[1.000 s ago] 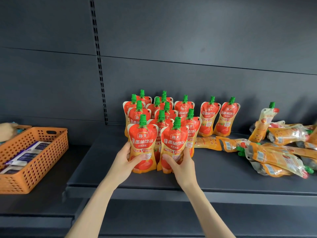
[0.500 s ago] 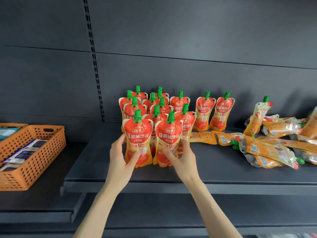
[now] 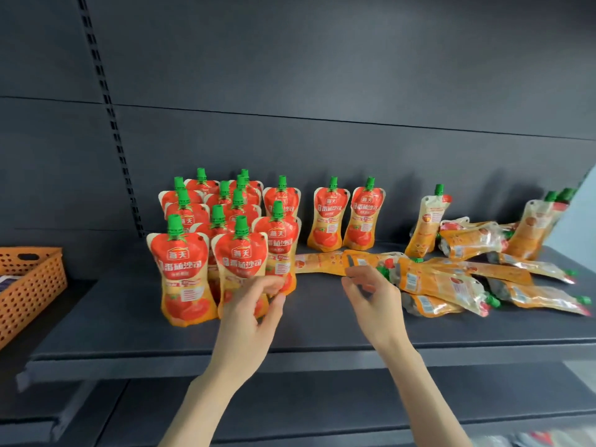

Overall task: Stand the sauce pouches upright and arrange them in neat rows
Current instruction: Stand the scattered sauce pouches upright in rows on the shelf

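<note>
"Both hands off the two front pouches (image 3: 183, 272)?"
"Yes, those stand free now. The left hand (image 3: 254, 304) has slid right, in front of the second one. The right hand (image 3: 374, 301) has gone towards the lying pouches (image 3: 445, 285), fingers loose."

standing pouches (image 3: 180, 272) on the left: glossy plastic film, the red and orange print catching the light. green caps (image 3: 175, 225) on top, hard plastic with a duller sheen. over on the right, the lying pouches (image 3: 451, 285), same shiny film, creased and crinkled. shelf (image 3: 322, 330) underneath is smooth, matt dark grey, looks like painted metal. back panel (image 3: 322, 75), the same matt finish. far left, orange basket (image 3: 35, 285), perforated plastic, slightly shiny.
</note>
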Tool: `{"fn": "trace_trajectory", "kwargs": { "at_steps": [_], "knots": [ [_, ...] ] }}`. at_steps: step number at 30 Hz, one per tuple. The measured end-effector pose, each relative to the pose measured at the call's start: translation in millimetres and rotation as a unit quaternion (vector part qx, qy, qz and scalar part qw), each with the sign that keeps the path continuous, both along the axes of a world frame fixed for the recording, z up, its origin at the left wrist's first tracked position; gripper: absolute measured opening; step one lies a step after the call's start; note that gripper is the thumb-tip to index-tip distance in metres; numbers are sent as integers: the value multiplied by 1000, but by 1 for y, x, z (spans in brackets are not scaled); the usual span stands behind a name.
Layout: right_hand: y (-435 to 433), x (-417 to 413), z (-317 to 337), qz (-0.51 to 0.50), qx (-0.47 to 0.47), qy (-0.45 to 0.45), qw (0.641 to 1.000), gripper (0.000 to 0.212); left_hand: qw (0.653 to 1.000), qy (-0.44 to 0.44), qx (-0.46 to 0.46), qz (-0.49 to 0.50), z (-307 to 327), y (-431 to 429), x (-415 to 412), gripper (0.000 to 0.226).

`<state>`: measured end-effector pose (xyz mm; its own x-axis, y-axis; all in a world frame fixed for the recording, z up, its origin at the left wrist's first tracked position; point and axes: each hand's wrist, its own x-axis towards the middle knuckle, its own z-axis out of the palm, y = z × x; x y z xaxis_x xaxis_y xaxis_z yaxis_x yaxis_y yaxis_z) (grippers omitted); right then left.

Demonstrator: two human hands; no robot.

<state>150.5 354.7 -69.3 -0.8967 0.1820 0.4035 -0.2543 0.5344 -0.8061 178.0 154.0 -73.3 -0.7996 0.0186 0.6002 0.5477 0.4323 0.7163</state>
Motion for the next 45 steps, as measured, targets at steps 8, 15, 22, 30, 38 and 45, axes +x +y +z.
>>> {"fn": "trace_trajectory", "kwargs": {
  "at_steps": [8, 15, 22, 30, 38, 45],
  "knots": [
    [109, -26, 5, 44, 64, -29, 997, 10, 998, -57, 24, 22, -20, 121, -43, 14],
    [166, -82, 14, 46, 107, -42, 992, 13, 994, -105, -31, 31, -2, 175, -104, 13],
    [186, -147, 12, 81, 183, -111, 973, 29, 958, -208, -195, 26, -2, 188, -179, 41],
    [188, -191, 0, 113, 247, -205, 940, 41, 912, -255, -320, -27, -15, 191, -230, 55],
    [186, -192, -7, 110, 247, -153, 951, 38, 916, -295, -244, -123, -18, 184, -249, 30],
    [189, -189, -8, 75, 240, -77, 965, 31, 954, -221, -138, -151, -14, 182, -242, 15]
  ]
}}
